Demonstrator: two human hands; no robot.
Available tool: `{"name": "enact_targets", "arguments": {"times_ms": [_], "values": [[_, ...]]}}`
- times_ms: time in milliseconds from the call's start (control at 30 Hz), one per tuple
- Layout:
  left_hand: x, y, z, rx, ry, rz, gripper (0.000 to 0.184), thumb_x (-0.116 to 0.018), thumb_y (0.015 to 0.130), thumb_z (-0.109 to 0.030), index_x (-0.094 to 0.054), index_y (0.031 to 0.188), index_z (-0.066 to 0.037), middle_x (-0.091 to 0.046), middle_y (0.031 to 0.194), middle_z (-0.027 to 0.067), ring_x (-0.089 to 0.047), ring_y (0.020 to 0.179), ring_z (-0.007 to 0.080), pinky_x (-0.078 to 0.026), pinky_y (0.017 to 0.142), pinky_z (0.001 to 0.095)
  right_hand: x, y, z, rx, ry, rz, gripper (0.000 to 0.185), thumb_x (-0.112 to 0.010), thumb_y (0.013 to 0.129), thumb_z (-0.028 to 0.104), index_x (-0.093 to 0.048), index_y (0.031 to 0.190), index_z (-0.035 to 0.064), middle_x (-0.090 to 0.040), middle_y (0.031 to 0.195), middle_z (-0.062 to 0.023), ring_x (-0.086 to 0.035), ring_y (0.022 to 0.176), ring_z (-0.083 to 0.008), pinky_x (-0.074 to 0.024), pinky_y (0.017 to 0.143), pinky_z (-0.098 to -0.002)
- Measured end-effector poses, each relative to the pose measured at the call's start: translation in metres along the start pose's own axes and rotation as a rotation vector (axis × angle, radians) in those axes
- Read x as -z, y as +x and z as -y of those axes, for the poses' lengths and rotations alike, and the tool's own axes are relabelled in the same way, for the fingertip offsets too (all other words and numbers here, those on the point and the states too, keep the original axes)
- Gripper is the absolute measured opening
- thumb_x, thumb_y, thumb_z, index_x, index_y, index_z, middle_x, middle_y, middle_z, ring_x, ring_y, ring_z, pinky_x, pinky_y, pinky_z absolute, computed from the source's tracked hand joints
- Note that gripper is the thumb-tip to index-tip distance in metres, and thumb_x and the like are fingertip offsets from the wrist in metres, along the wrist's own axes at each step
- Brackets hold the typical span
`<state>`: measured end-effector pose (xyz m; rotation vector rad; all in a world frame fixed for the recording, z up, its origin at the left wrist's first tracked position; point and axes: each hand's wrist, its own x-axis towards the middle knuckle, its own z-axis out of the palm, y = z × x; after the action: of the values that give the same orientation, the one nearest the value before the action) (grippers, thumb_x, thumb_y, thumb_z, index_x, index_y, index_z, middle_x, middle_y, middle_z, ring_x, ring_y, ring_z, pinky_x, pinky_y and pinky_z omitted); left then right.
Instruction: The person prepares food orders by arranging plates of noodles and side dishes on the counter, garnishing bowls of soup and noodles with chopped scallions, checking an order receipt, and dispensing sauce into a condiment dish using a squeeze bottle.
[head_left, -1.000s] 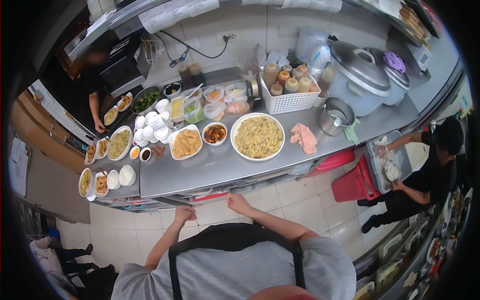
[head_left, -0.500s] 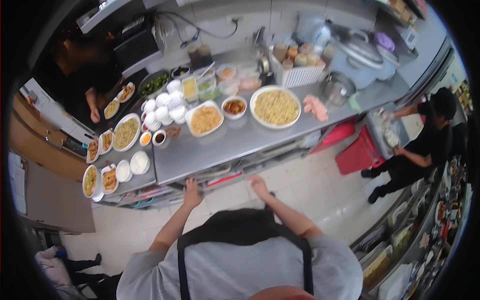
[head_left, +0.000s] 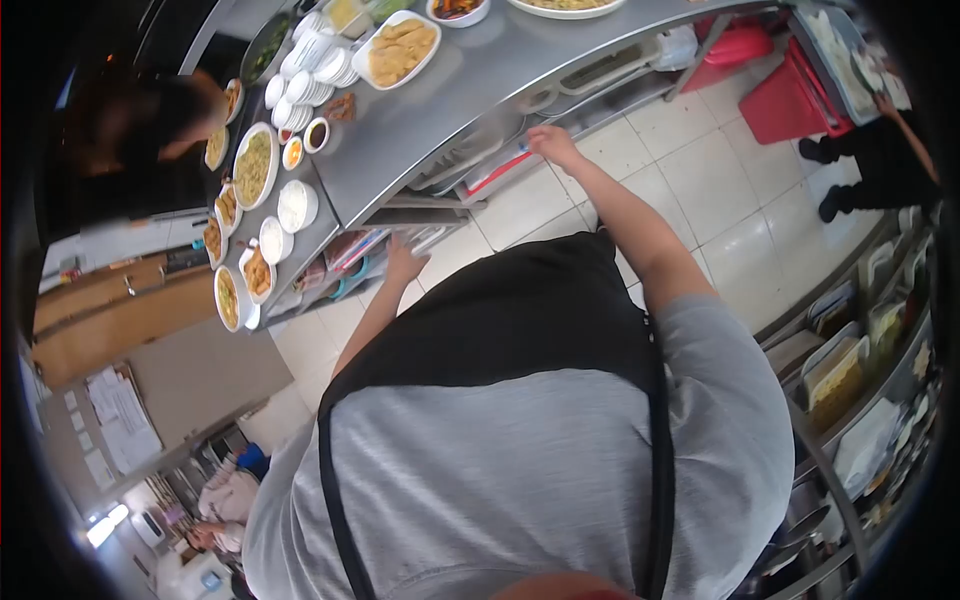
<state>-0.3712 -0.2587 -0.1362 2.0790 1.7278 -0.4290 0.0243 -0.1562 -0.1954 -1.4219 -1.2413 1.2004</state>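
Right hand [head_left: 553,145], upper centre of frame: fingers loosely curled, how tightly cannot tell; no object seen in it. Just beside it, a long, narrow red strip [head_left: 497,177] under the worktop; contact cannot be told. Left hand [head_left: 406,262], left of centre: blurred, fingers loosely extended, palm open, no object seen in it. Near it, under the worktop, a curved teal object [head_left: 337,291], partly hidden.

Silver metal worktop [head_left: 400,130] runs across upper left and top. On it: white rounded-square dish of golden pieces [head_left: 398,50], small white cup of dark sauce [head_left: 317,135], white oval dish of yellowish food [head_left: 257,165], round white tub of white food [head_left: 297,205]. Upper right: red plastic bin [head_left: 788,100] on pale floor tiles [head_left: 745,240].
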Motion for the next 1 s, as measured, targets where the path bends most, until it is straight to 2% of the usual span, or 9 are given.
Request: {"name": "enact_targets", "arguments": {"times_ms": [33,233,300,400,500,567,600,667,1000], "values": [[-0.001,-0.015,0.011,0.005,-0.073,0.013,0.059,-0.063,0.067,-0.042,-0.053,0.111,-0.004,-0.035,0.126,0.0260,-0.019,0.125,0.0384,-0.021,0.102,0.0433,-0.003,0.005,-0.005,-0.260,0.285,0.016,0.019,-0.057,0.072,0.009,-0.062,0.090,0.0053,-0.062,0.072,-0.0073,-0.057,0.067,-0.0153,-0.0456,0.060,-0.0251],[-0.022,-0.063,0.100,0.231,-0.074,0.206,0.051,-0.063,0.069,-0.039,-0.057,0.104,-0.002,-0.053,0.108,0.0222,-0.048,0.106,0.0328,-0.038,0.089,0.0376,-0.012,0.037,-0.018,-0.197,0.086,-0.279,0.017,-0.057,0.077,0.013,-0.060,0.087,0.0004,-0.059,0.069,-0.0104,-0.054,0.059,-0.0145,-0.0418,0.049,-0.0265],[-0.016,-0.078,0.097,0.263,-0.069,0.113,0.051,-0.063,0.069,-0.038,-0.057,0.103,0.000,-0.055,0.106,0.0227,-0.051,0.102,0.0345,-0.040,0.087,0.0369,-0.005,0.054,-0.037,-0.323,0.183,-0.348,0.016,-0.058,0.076,0.015,-0.059,0.083,-0.0003,-0.058,0.066,-0.0108,-0.052,0.054,-0.0161,-0.0393,0.045,-0.0299],[0.025,-0.102,0.048,0.369,-0.240,0.171,0.051,-0.063,0.071,-0.032,-0.054,0.106,0.003,-0.055,0.106,0.0231,-0.054,0.097,0.0333,-0.042,0.083,0.0354,0.011,0.099,-0.077,-0.161,0.167,-0.716,0.018,-0.058,0.077,0.017,-0.059,0.082,-0.0004,-0.056,0.061,-0.0080,-0.051,0.051,-0.0181,-0.0389,0.044,-0.0315],[0.037,-0.106,0.026,0.421,-0.546,0.187,0.051,-0.063,0.073,-0.026,-0.050,0.109,0.007,-0.055,0.106,0.0226,-0.055,0.097,0.0298,-0.043,0.081,0.0326,0.036,0.125,-0.078,-0.276,0.493,-0.916,0.024,-0.053,0.080,0.019,-0.057,0.094,-0.0007,-0.059,0.078,-0.0117,-0.055,0.068,-0.0211,-0.0440,0.054,-0.0344],[0.017,-0.093,0.047,0.316,-0.536,0.220,0.053,-0.063,0.074,-0.023,-0.047,0.112,0.009,-0.057,0.103,0.0221,-0.055,0.097,0.0277,-0.044,0.080,0.0309,0.058,0.128,-0.047,-0.269,0.618,-0.970,0.037,-0.048,0.084,0.023,-0.048,0.112,-0.0010,-0.054,0.105,-0.0155,-0.051,0.092,-0.0227,-0.0434,0.075,-0.0378],[0.056,-0.101,-0.004,0.418,-0.728,0.282,0.054,-0.064,0.073,-0.023,-0.047,0.112,0.009,-0.058,0.101,0.0219,-0.056,0.097,0.0287,-0.044,0.080,0.0309,0.066,0.123,-0.026,-0.265,0.621,-0.975,0.037,-0.048,0.084,0.023,-0.048,0.112,-0.0010,-0.054,0.105,-0.0155,-0.051,0.092,-0.0227,-0.0434,0.075,-0.0378],[0.052,-0.087,0.001,0.328,-0.532,0.247,0.054,-0.064,0.073,-0.023,-0.047,0.113,0.009,-0.058,0.101,0.0218,-0.056,0.096,0.0275,-0.044,0.080,0.0308,0.076,0.111,0.012,-0.414,1.071,-0.887,0.048,-0.042,0.088,0.032,-0.037,0.124,0.0012,-0.039,0.126,-0.0160,-0.039,0.112,-0.0247,-0.0323,0.092,-0.0393],[0.041,-0.061,0.013,0.207,-0.386,0.191,0.049,-0.063,0.072,-0.029,-0.054,0.105,0.005,-0.059,0.098,0.0218,-0.057,0.095,0.0290,-0.043,0.081,0.0334,0.119,0.122,0.026,-0.393,1.374,-0.890,0.048,-0.037,0.089,0.039,-0.037,0.123,0.0040,-0.034,0.130,-0.0157,-0.033,0.119,-0.0288,-0.0246,0.096,-0.0491]]}}
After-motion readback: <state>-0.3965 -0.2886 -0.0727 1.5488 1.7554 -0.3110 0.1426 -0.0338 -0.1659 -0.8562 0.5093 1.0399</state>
